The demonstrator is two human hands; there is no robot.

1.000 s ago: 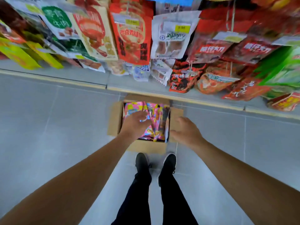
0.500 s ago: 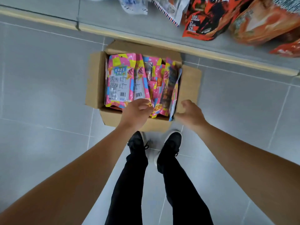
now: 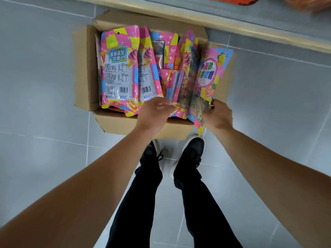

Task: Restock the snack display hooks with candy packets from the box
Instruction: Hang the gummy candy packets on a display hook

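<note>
We're at the pick step: right hand (image 3: pixel 217 117) pinches a candy packet (image 3: pixel 207 76) in the box (image 3: pixel 82 68), left hand (image 3: pixel 154 113) curls on neighbouring packets (image 3: pixel 120 68). Next we lift toward the hooks.

Both arms stretched fwd & down, bare to the wrists. My left hand (image 3: pixel 155 113) is knuckles up, fingers curled under w/ thumb pinching at the tip. My right hand (image 3: pixel 218 116), just right of it, fingers curled in a grip.
</note>
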